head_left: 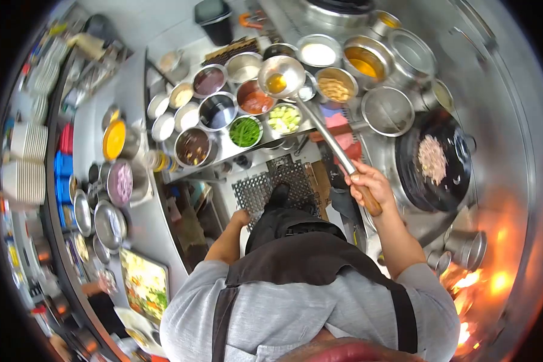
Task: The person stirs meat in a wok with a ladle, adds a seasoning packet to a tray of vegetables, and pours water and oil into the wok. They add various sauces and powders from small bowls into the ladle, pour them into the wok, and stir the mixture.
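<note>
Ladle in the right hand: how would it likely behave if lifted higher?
The ladle looks stiff, with a straight metal shaft that should barely bend. It probably feels front-heavy, since the right hand grips the wooden handle, far from the wide head. The yellow liquid inside could slosh or spill if tilted.

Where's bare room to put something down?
Left counter: bare steel beyond the orange-filled pot, plus a patch between purple-filled bowl, vegetable tray and counter edge. Crowded: bowls ahead, nearly rim to rim, ladle over some.
</note>
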`<move>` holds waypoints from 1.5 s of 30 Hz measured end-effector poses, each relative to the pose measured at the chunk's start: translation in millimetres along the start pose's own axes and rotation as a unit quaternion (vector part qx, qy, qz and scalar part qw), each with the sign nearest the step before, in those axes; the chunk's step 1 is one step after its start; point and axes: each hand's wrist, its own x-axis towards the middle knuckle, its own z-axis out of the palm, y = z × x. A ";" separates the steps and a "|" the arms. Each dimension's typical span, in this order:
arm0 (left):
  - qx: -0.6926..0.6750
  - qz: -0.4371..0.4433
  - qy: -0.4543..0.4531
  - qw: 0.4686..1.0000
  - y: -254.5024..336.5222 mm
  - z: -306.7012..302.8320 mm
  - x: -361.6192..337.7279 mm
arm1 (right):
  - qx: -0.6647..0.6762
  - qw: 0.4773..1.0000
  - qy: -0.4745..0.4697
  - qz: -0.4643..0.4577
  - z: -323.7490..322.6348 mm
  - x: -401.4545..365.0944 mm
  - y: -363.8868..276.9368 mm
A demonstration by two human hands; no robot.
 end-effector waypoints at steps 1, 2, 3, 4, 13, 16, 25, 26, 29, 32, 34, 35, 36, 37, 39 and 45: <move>0.039 -0.010 -0.008 0.999 -11.1 3.1 -0.1 | 0.023 0.999 0.031 -0.024 -0.1 -22.5 -0.4; 0.098 0.001 -0.067 0.993 -19.1 -1.4 -2.0 | 0.039 0.997 0.054 -0.043 -4.2 -45.2 -1.8; 0.163 0.013 -0.126 0.978 -25.2 -7.9 -2.3 | 0.067 0.994 0.061 -0.061 -9.5 -70.0 -1.5; -0.018 -0.100 -0.093 0.990 -31.3 -9.1 -1.5 | 0.095 0.990 0.071 -0.082 -14.8 -97.2 -0.2; 0.311 0.179 -0.106 0.927 52.7 -61.8 98.2 | -0.084 0.900 0.386 -0.183 -96.0 -234.8 40.3; 0.243 0.297 0.145 0.912 107.2 -56.9 147.5 | -0.561 0.637 0.515 -0.117 -152.1 -237.6 67.5; -0.143 0.258 0.122 0.948 219.7 -74.8 16.3 | -0.552 0.538 0.618 -0.151 -220.5 -222.0 126.2; -0.094 0.239 0.134 0.957 201.2 -66.9 13.8 | -0.539 0.558 0.624 -0.088 -214.2 -216.7 120.5; -0.018 0.170 0.132 0.976 135.2 -43.8 -7.8 | -0.588 0.528 0.608 -0.076 -249.1 -196.3 108.1; -0.109 -0.022 0.122 0.986 69.7 -19.0 -20.1 | -0.712 0.462 0.528 -0.036 -261.9 -174.0 75.8; -0.224 -0.112 0.154 0.956 56.6 -47.8 -82.8 | -0.743 0.442 0.499 -0.063 -268.4 -168.2 64.7; -0.279 -0.095 0.178 0.939 46.9 -50.8 -97.1 | -0.754 0.402 0.505 -0.120 -244.8 -155.4 54.0; -0.330 -0.076 0.205 0.918 34.5 -53.0 -111.1 | -0.759 0.363 0.510 -0.178 -215.2 -142.5 44.9; -0.348 -0.093 0.214 0.908 22.8 -53.2 -128.0 | -0.748 0.346 0.510 -0.245 -183.2 -125.1 36.7; -0.534 -0.016 0.269 0.802 1.0 -50.7 -166.4 | -0.723 0.422 0.398 -0.376 -143.0 -68.8 29.3; -0.597 -0.049 0.368 0.711 -94.5 -67.3 -326.9 | -0.691 0.630 0.059 -0.350 67.6 83.2 97.0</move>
